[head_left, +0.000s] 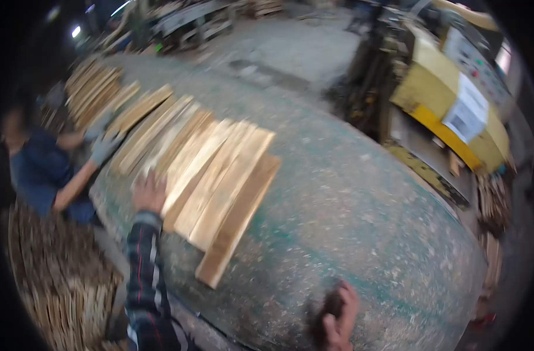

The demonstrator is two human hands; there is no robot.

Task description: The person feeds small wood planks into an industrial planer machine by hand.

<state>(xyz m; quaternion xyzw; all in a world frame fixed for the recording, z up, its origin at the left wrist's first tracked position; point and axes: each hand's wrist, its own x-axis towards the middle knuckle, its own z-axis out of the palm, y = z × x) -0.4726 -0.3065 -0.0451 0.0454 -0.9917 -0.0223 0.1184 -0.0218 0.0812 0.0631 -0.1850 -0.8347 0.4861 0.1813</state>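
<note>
My left hand (150,192) reaches out from a dark checked sleeve, its fingers spread at the near ends of a row of wooden boards (217,172). The boards lie side by side on a worn green table (349,193), light-coloured and rough. One darker board (237,225) at the right end of the row sticks out closer to me. My right hand (340,319) is low over the table near its front edge, away from the boards, thumb and fingers apart. A dark, blurred patch lies beside its palm.
At the left, a person (50,167) in blue with grey gloves (106,146) handles more boards. Stacked wood (74,304) stands lower left. A yellow machine (448,99) with a paper sheet and control panel stands at the right. Wood chips dot the tabletop.
</note>
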